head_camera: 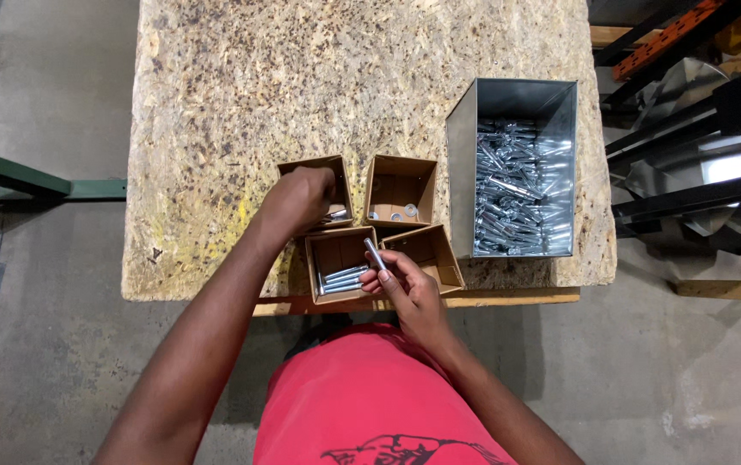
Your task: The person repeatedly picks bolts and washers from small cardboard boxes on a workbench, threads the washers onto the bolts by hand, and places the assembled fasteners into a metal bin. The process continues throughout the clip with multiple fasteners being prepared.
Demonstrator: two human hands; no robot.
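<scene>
Red shirt fills the bottom of the head view. Above it, the right hand pinches a silver bolt between fingertips, its long axis running up and slightly left, the upper end over the near-left cardboard box that holds more bolts. Reaching into the far-left box, the left hand is curled; what it grips cannot be told. On the desk stands a metal bin full of bolts.
</scene>
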